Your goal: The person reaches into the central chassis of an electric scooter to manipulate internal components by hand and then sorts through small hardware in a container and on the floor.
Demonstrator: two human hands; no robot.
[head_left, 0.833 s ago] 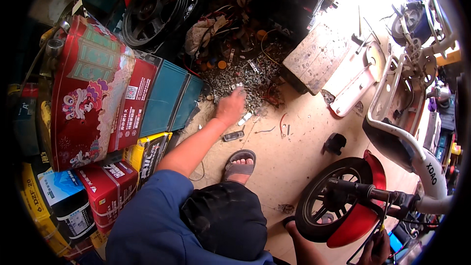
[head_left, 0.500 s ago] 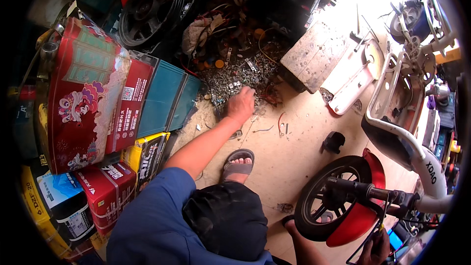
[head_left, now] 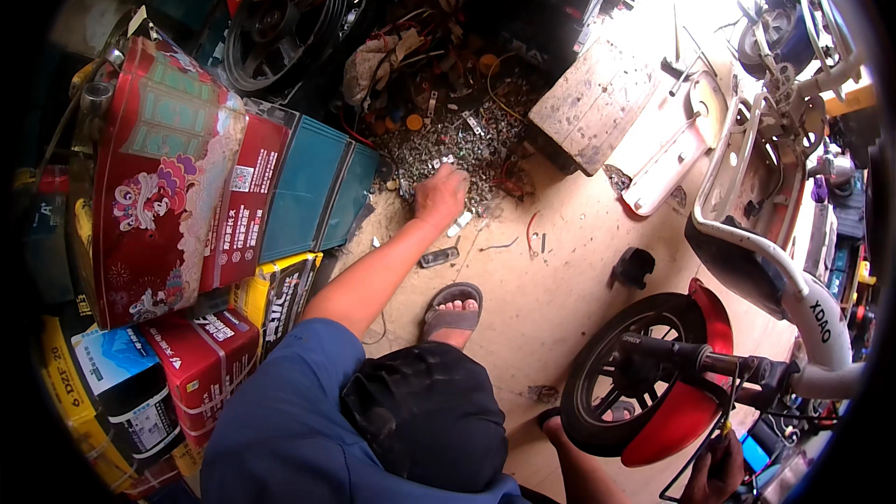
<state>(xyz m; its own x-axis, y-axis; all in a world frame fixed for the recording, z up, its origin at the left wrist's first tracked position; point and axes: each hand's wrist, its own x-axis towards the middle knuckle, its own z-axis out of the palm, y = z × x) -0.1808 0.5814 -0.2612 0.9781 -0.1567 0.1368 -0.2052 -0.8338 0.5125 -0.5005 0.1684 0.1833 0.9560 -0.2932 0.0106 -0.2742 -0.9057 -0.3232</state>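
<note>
My left hand [head_left: 441, 193] reaches down onto a heap of small metal hardware [head_left: 485, 145], screws and bits, on the floor. Its fingers are curled together at the near edge of the heap; whatever is between them is hidden. Beside the wrist lies a small white piece [head_left: 458, 224], and nearer to me a dark oblong part [head_left: 439, 257]. At the lower right, my right hand [head_left: 717, 471] is closed around a thin piece with a yellow section [head_left: 726, 427], close to the red fender [head_left: 677, 425] of a small black wheel [head_left: 597, 373].
Stacked boxes [head_left: 210, 364] and a red carton [head_left: 168, 187] stand on the left. Behind the heap lies a loose wheel rim [head_left: 280, 28]. A worn wooden block [head_left: 597, 107] is at the far right of the heap. The white scooter frame [head_left: 812, 308] rises on the right, near a black part [head_left: 635, 268].
My left hand has shifted slightly left over the heap, uncovering the white piece and more of the dark oblong part. My right hand has stayed in place.
</note>
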